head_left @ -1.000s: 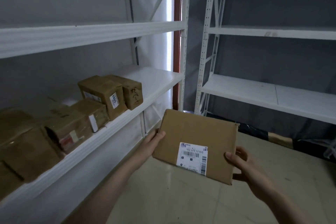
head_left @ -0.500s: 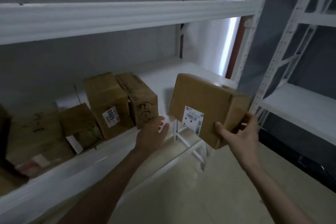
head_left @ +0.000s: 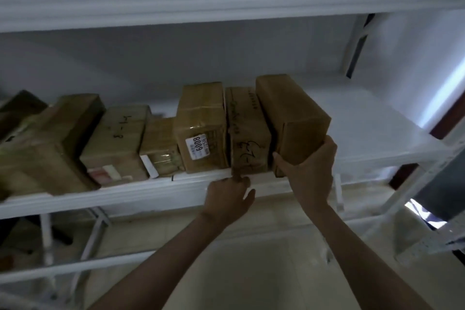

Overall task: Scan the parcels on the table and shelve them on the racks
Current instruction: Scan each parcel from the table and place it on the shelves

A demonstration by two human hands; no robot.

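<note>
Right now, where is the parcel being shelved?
In the head view, the parcel sits right of centre on the middle shelf, beside the handwritten box, gripped by the right hand.

"6008" on parcel label (head_left: pixel 197 148)

Matt cardboard parcel (head_left: pixel 292 118), glossy taped box (head_left: pixel 201 128), white-painted metal shelf (head_left: pixel 151 189).

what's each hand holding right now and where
The right hand grips the parcel by its near end. The left hand holds nothing.
</note>
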